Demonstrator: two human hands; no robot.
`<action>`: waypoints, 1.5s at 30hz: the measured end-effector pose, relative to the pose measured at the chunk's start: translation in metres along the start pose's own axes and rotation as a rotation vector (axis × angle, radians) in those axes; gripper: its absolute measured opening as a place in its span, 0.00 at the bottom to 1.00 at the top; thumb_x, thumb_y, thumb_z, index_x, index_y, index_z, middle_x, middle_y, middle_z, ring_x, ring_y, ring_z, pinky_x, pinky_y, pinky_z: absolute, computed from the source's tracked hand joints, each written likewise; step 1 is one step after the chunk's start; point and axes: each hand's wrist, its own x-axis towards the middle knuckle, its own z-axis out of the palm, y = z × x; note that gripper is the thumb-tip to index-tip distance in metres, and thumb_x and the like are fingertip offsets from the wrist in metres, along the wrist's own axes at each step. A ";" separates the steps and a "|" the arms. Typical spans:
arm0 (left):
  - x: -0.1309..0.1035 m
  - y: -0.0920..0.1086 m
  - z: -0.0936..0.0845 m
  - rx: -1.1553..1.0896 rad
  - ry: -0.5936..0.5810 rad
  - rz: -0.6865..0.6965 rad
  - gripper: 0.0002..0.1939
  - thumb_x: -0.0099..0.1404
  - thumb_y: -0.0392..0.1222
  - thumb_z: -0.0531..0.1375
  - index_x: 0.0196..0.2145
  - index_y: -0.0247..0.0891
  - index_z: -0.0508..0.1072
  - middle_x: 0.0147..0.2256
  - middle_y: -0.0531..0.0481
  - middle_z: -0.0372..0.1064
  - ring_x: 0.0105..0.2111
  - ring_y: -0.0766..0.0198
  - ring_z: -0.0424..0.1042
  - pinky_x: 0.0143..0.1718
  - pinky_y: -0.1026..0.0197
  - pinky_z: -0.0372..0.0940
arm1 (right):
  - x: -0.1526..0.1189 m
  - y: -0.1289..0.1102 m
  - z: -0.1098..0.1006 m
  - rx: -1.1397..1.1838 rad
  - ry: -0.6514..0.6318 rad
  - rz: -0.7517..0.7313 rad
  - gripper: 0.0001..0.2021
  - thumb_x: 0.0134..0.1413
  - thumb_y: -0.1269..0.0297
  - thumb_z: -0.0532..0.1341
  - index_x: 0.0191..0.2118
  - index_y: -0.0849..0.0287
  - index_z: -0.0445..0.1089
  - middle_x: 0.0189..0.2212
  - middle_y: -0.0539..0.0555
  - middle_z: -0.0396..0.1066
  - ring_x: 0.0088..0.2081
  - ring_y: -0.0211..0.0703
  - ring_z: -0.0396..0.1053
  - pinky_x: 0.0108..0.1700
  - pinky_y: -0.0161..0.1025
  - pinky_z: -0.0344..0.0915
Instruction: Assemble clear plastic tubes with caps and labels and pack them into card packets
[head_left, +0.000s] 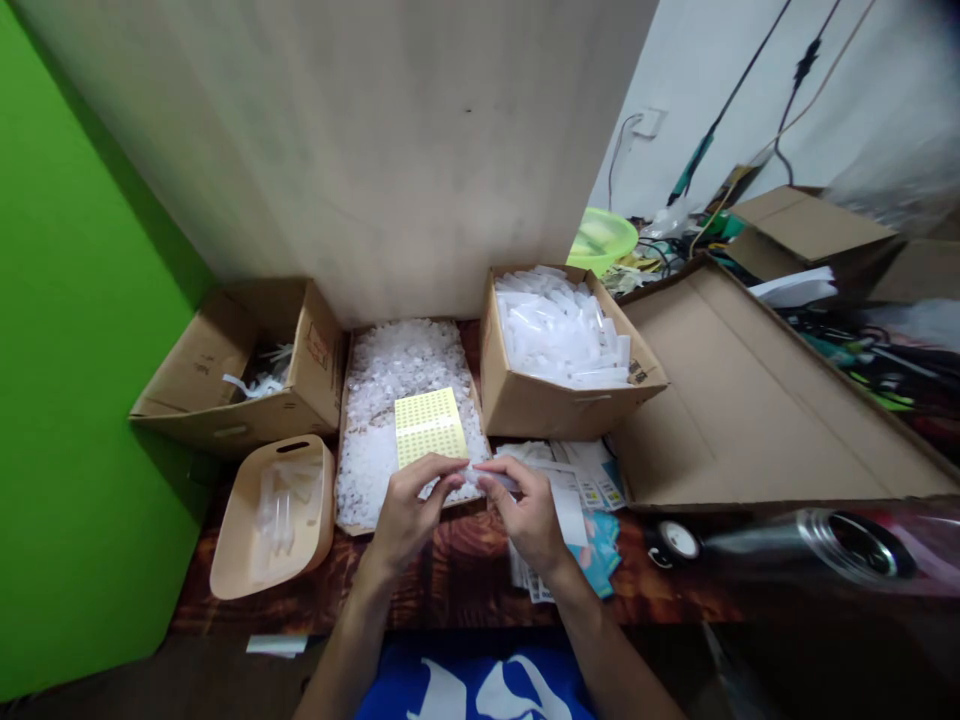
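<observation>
My left hand (421,500) and my right hand (523,505) meet over the near edge of a shallow cardboard tray (341,470) full of small clear pieces. Between their fingertips is a small translucent plastic tube (495,480), lying roughly level and partly covered by the fingers. Both hands are closed in a pinch, the left at one end of it, the right around its body. Just beyond them, a yellow sheet of small round stickers (429,425) rests on the pieces in the tray.
Left stand an open cardboard box (225,415) and a beige plastic bin (322,500) with several clear tubes. A box of translucent tubes (562,335) stands behind right. Printed cards (600,550) lie by my right wrist. Further right are a large cardboard flap (750,420) and a metal flask (810,545).
</observation>
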 end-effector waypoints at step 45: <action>-0.105 -0.036 -0.137 0.903 0.418 -0.354 0.12 0.69 0.46 0.56 0.40 0.40 0.77 0.40 0.44 0.79 0.38 0.54 0.76 0.42 0.58 0.67 | -0.024 0.038 -0.035 0.130 0.170 0.233 0.19 0.62 0.47 0.62 0.28 0.57 0.71 0.28 0.52 0.71 0.31 0.43 0.69 0.38 0.38 0.66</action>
